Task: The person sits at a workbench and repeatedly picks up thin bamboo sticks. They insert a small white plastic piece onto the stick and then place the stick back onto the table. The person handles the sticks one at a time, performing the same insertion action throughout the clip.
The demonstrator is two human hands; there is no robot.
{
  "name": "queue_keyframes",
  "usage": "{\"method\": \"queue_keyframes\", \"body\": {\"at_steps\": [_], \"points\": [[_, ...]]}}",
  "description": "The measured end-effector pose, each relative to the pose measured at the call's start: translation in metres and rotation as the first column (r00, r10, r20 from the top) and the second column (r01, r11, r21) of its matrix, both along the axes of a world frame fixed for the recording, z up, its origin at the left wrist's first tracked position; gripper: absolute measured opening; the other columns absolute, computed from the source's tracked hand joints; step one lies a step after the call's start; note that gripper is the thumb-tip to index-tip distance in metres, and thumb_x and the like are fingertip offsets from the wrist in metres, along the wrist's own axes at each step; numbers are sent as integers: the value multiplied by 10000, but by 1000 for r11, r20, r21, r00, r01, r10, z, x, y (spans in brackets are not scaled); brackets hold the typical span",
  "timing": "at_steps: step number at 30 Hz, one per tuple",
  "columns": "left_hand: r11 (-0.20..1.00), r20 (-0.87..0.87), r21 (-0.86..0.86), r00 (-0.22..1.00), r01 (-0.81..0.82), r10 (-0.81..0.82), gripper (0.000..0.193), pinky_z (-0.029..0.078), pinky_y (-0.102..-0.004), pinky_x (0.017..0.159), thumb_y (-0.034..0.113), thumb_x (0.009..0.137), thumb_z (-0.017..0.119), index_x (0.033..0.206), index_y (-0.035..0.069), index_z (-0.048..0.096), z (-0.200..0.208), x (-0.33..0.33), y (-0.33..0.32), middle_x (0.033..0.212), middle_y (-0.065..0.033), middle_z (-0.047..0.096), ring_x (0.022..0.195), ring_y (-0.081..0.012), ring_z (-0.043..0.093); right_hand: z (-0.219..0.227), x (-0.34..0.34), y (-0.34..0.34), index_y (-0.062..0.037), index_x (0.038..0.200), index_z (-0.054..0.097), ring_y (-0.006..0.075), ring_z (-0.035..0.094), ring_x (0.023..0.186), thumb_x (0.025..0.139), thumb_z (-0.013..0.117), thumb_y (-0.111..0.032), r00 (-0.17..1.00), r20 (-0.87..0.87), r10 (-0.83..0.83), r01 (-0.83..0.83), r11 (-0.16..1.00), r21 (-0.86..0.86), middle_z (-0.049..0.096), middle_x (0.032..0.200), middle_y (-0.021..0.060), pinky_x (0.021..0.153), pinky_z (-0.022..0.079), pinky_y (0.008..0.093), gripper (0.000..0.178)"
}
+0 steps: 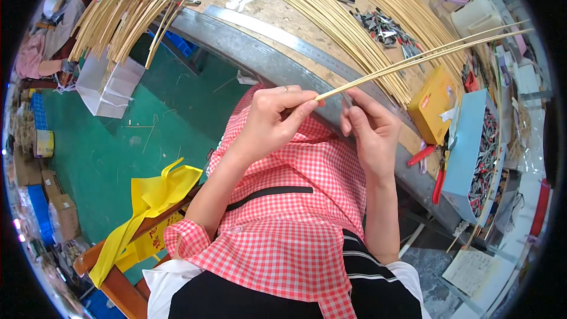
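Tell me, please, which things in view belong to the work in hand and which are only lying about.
Likely part of the job:
thin sticks in the left hand
similar sticks on the workbench
perhaps small clips

Probably lying about:
yellow material over the chair
white container on the left

1. The desk (269, 10) has a light wooden top with a grey front edge (230, 38).
2. Long tan sticks (336, 20) lie across it in bundles; those at the left overhang the edge.
3. A metal ruler (295, 44) lies along the front.
4. A white item (239, 1) rests near its left end.
5. A pile of clips (384, 28) sits between two bundles.
6. A yellow box (432, 105) and a light blue box (463, 165) stand at the right.
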State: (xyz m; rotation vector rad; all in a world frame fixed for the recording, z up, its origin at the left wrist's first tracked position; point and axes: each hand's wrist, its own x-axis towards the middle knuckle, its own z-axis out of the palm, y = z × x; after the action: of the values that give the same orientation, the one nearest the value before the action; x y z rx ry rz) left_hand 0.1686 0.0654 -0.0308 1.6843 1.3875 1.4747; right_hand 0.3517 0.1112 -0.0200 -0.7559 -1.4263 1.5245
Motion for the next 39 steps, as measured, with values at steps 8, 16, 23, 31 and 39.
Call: {"method": "queue_keyframes", "body": {"at_steps": [8, 16, 23, 31, 39], "points": [[999, 5, 35, 1000, -9, 9, 97, 389, -266, 517, 50, 836, 626, 880, 0, 696, 3, 4, -1, 645, -86, 602, 553, -135, 538, -7, -3, -4, 58, 1149, 609, 112, 525, 585, 943, 499, 9, 981, -193, -34, 18, 997, -80, 596, 788, 94, 526, 424, 216, 239], [1000, -28, 14, 1000, 1, -1, 100, 384, -266, 511, 52, 833, 627, 885, 6, 699, 5, 2, -1, 639, -83, 598, 543, -136, 531, -5, -9, -7, 63, 1129, 616, 113, 533, 575, 941, 514, 1, 971, -220, -89, 70, 993, -91, 606, 782, 100, 509, 434, 216, 222], [998, 16, 47, 999, 28, -28, 109, 387, -266, 515, 55, 838, 623, 894, -2, 697, -5, 2, 2, 656, -88, 611, 552, -142, 537, -6, -4, -6, 53, 1152, 605, 118, 570, 658, 938, 535, -27, 991, -123, -48, 44, 998, -35, 642, 875, 125, 574, 471, 231, 238], [930, 63, -231, 958, 285, -278, 164, 407, -259, 536, 116, 865, 622, 923, -18, 698, -6, -28, 4, 670, -63, 616, 585, -98, 524, 18, 17, 18, 38, 1194, 574, 150, 610, 753, 937, 556, -90, 964, -224, -143, 160, 985, 62, 652, 1059, 177, 629, 512, 272, 287], [923, 250, -291, 951, 252, -181, 171, 511, -250, 612, 89, 835, 673, 947, -36, 697, -10, -32, 1, 777, -90, 710, 675, -120, 651, 8, 31, 24, 36, 1012, 652, 181, 650, 675, 906, 596, -73, 913, -353, -204, 207, 978, -28, 681, 899, 191, 594, 547, 270, 162]]}}
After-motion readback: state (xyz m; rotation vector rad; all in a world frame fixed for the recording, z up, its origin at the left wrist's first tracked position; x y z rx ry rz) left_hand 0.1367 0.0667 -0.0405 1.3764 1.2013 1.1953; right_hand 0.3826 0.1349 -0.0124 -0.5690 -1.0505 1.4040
